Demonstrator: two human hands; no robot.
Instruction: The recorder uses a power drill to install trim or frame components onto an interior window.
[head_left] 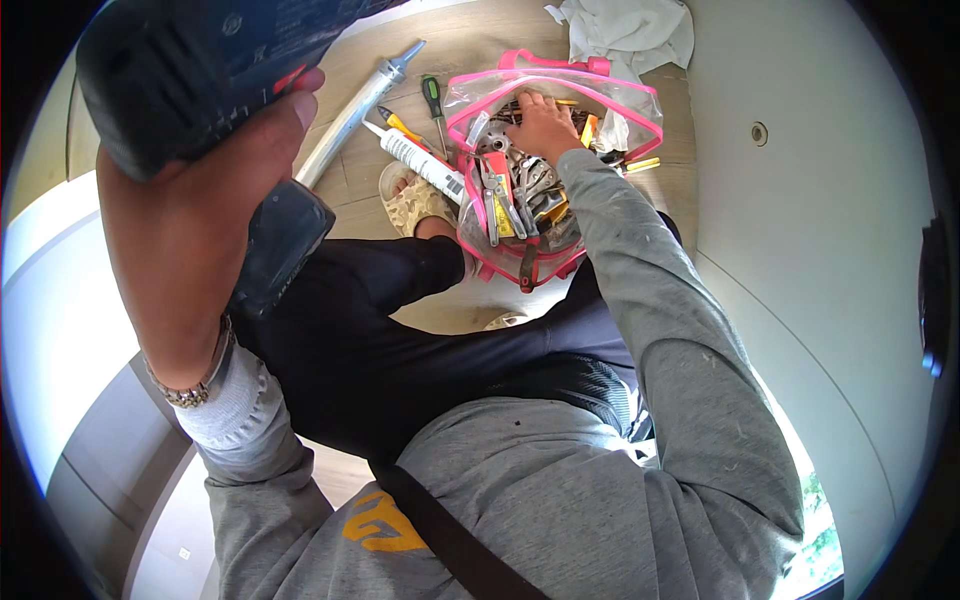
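Observation:
Close to the camera at the upper left, my left hand [205,225] grips the handle of a dark blue cordless drill [215,65]. Its black battery [285,245] juts out below the fist, and the front end is cut off by the picture's edge. My right hand [545,128] reaches into a clear plastic bag [620,88] with pink trim on the floor. Its fingers are spread a little over the loose metal tools, the fingertips partly lost among them. Pliers [520,210] and a red-and-black handle [528,265] lie nearer to me in the bag.
Left of the bag lie a white sealant tube [425,165], a long silvery tube with a nozzle [360,105], a green-handled screwdriver [433,95] and an orange-yellow tool [400,125]. A white cloth [625,35] rests beyond. A pale panel [790,230] rises at the right.

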